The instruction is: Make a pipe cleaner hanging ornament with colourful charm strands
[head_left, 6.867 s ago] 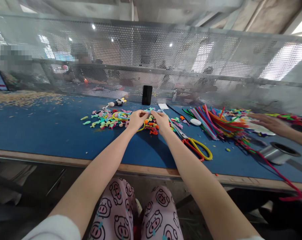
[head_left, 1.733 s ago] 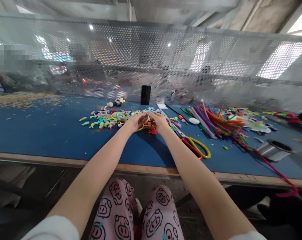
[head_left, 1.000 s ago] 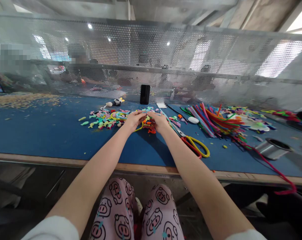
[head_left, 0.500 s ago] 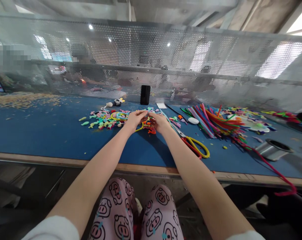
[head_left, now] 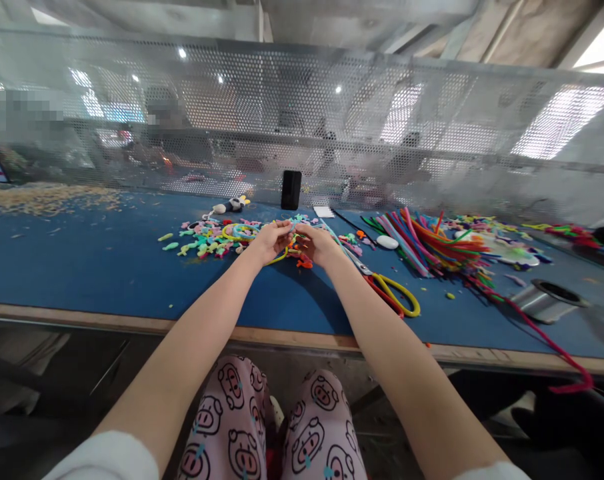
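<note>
My left hand (head_left: 273,241) and my right hand (head_left: 316,244) meet fingertip to fingertip just above the blue table, both with fingers pinched. Something small sits between the fingertips, perhaps light blue, but the fingers hide most of it. Beside and behind my left hand lies a pile of small fuzzy figures (head_left: 207,243) in green, pink and yellow. A yellow fuzzy loop (head_left: 281,257) shows just below that hand. Orange fuzzy pieces (head_left: 305,264) lie beneath my right hand. Scissors (head_left: 396,293) with yellow and red handles rest near my right forearm.
A bundle of coloured pipe cleaners (head_left: 422,240) lies to the right, near a white oval object (head_left: 387,242). A metal spool (head_left: 549,300) stands at far right. A black phone-like object (head_left: 291,190) stands at the back before the perforated screen (head_left: 262,100). A small plush figure (head_left: 231,205) lies left.
Both hands stay at nearly the same place, fingertips together. The fingers have shifted slightly around the small thing. The other objects on the table have not moved.
</note>
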Available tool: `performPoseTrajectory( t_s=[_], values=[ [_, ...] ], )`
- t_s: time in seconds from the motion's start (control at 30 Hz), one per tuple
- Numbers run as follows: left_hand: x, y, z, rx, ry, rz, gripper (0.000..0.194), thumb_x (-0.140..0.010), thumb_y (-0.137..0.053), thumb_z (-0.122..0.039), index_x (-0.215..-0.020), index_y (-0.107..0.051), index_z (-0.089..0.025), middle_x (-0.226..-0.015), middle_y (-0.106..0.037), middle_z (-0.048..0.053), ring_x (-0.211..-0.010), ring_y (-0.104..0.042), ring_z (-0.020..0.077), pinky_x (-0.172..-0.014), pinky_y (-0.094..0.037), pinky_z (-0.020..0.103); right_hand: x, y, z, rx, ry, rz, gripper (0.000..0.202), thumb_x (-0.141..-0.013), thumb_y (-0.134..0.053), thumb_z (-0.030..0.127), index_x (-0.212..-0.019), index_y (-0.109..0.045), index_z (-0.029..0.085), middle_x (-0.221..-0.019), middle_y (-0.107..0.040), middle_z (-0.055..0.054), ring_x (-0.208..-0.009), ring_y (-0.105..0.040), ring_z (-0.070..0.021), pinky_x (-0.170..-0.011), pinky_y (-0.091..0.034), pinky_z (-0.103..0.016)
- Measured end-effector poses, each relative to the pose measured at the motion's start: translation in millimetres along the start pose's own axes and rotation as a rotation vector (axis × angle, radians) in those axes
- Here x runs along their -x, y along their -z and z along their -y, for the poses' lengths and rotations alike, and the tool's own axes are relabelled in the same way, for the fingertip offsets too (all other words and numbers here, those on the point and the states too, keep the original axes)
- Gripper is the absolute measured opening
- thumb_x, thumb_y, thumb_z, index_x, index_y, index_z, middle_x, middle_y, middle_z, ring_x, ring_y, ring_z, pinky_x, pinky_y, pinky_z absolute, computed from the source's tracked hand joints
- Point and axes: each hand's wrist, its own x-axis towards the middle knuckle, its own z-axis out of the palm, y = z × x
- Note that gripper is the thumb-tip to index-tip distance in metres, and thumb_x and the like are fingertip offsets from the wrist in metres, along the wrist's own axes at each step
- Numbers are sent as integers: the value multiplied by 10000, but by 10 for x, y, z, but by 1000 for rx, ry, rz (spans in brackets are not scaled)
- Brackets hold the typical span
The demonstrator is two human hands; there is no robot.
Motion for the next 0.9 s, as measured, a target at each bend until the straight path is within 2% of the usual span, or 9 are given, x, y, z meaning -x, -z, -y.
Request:
performPoseTrajectory(
  t_s=[0.07,0.1,0.17,0.27,0.37,0.47,0.67,0.77,0.9],
  values=[
    [-17,11,17,-46,-6,-4,103,-852,-655,-68,-844,-601,-155,-721,-655,2,-576,-602,73,-644,-513,205,-7,-10,-1,8,41,-40,166,-623,-811,195,-659,-649,196,-657,-654,26,-650,-557,-117,-561,-427,-237],
    [-24,15,32,-118,-58,-36,69,-867,-648,-104,-872,-610,-162,-760,-668,12,-625,-626,94,-677,-523,230,-14,-13,-2,13,62,-72,175,-624,-813,195,-645,-639,192,-641,-644,25,-635,-548,-112,-540,-409,-230],
    [-24,22,61,-371,-274,-118,45,-879,-653,-181,-920,-638,-173,-870,-701,44,-778,-667,149,-776,-529,290,-28,-15,1,18,93,-146,194,-632,-814,202,-625,-621,187,-610,-622,25,-605,-526,-105,-504,-377,-223],
    [14,39,89,-874,-681,-197,167,-827,-726,-264,-971,-699,-184,-1063,-725,86,-1026,-641,233,-961,-459,366,-39,-8,12,9,100,-252,211,-650,-803,194,-612,-595,187,-583,-603,27,-563,-497,-98,-472,-348,-223],
    [64,65,104,-1215,-885,-242,260,-804,-757,-326,-1040,-743,-217,-1146,-733,91,-1140,-583,296,-1048,-359,435,-34,-9,16,5,81,-278,199,-670,-784,192,-625,-591,189,-575,-600,33,-514,-458,-89,-449,-315,-230],
    [70,90,128,-1354,-930,-265,196,-850,-705,-336,-1010,-780,-250,-1049,-769,80,-1118,-575,310,-1058,-302,478,-32,-19,6,21,57,-260,176,-677,-775,193,-646,-602,186,-576,-608,30,-495,-446,-87,-445,-301,-236],
    [28,102,167,-1372,-941,-313,201,-892,-635,-351,-923,-806,-250,-923,-780,85,-1024,-615,288,-1030,-321,467,-81,10,-32,109,133,-248,238,-664,-783,212,-582,-560,196,-489,-517,52,-483,-416,-86,-460,-297,-244],
    [34,88,156,-1325,-892,-307,202,-878,-638,-335,-894,-802,-218,-922,-775,103,-1005,-635,292,-994,-367,446,-86,30,-47,174,185,-264,254,-633,-799,242,-569,-557,200,-474,-507,55,-485,-416,-91,-479,-313,-255],
    [1,76,133,-1112,-734,-211,189,-856,-624,-279,-828,-776,-171,-887,-773,106,-903,-676,256,-875,-452,360,-63,21,-51,210,236,-243,265,-559,-840,283,-587,-592,195,-524,-577,36,-541,-503,-115,-537,-394,-267]
  ],
)
